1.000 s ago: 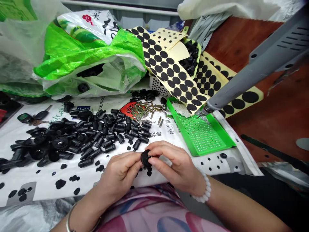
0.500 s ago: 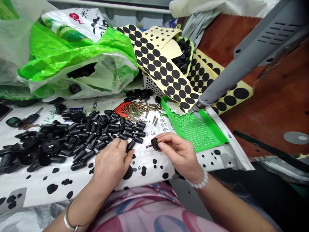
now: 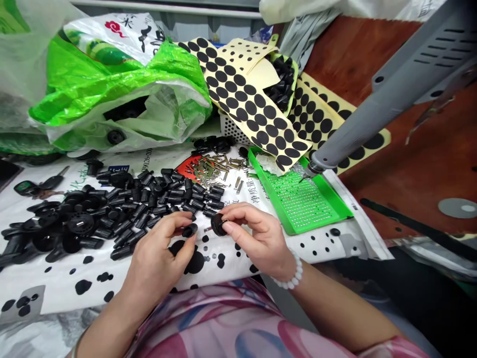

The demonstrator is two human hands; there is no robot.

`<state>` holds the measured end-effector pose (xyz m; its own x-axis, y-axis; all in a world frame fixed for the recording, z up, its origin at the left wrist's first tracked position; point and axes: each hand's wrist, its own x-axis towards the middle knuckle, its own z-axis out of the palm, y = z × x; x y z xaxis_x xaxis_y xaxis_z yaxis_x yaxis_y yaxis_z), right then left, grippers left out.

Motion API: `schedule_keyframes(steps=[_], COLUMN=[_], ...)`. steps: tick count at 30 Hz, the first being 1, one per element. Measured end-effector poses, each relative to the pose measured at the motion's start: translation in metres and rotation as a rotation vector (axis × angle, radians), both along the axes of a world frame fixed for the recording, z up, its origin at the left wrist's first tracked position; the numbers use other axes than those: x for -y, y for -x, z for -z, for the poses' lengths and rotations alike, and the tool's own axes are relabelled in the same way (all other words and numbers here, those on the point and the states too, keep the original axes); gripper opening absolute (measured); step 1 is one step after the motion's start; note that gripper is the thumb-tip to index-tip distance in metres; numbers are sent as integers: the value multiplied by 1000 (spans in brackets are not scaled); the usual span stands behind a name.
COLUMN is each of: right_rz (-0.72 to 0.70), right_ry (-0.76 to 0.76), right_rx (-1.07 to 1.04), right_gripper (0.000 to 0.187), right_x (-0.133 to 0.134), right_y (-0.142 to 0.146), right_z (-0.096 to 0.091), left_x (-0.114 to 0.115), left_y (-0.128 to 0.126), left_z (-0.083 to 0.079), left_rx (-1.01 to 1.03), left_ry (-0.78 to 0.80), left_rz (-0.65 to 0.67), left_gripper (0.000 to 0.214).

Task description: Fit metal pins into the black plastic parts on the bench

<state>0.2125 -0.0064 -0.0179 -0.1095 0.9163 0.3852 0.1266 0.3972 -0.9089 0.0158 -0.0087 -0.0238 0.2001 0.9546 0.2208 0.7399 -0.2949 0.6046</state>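
Between the thumb and fingers of my left hand (image 3: 160,248) is a small black plastic cylinder (image 3: 190,230), its end turned toward my other hand. My right hand (image 3: 257,238) pinches a round black plastic cap (image 3: 217,224). A thin metal strip (image 3: 207,229) sticks out of the cap to the left, pointing at the cylinder, with a small gap between them. Left of my hands lies a heap of similar black cylinders (image 3: 139,216). Behind them is a pile of small metal clips (image 3: 212,169).
A green tray (image 3: 320,219) of small screws stands at the right, with the grey electric screwdriver's (image 3: 346,134) tip over it. Sticker sheets (image 3: 257,112) lie on a basket behind. A green-and-white bag (image 3: 122,94), black round parts (image 3: 48,221) and keys (image 3: 40,186) are at the left.
My left hand has lifted a black cylinder from the edge of the heap and turned it. My right hand has moved left with the round cap, bringing the two parts close together.
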Motion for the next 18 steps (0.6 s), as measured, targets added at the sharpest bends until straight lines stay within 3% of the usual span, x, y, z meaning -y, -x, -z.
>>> schedule_keyframes(steps=[3, 11, 18], right_rz=[7, -6, -2], right_ry=[-42, -327, -518], right_rx=[31, 278, 543], right_gripper=[4, 9, 10], right_x=[1, 0, 11], right_y=[-1, 4, 4], right_z=[-2, -2, 0], left_x=[2, 5, 12], left_y=[-1, -5, 2], left_z=[4, 2, 7], left_rx=[-41, -73, 79], left_ry=[23, -185, -83], left_rz=[-4, 134, 252], left_gripper=[22, 14, 25])
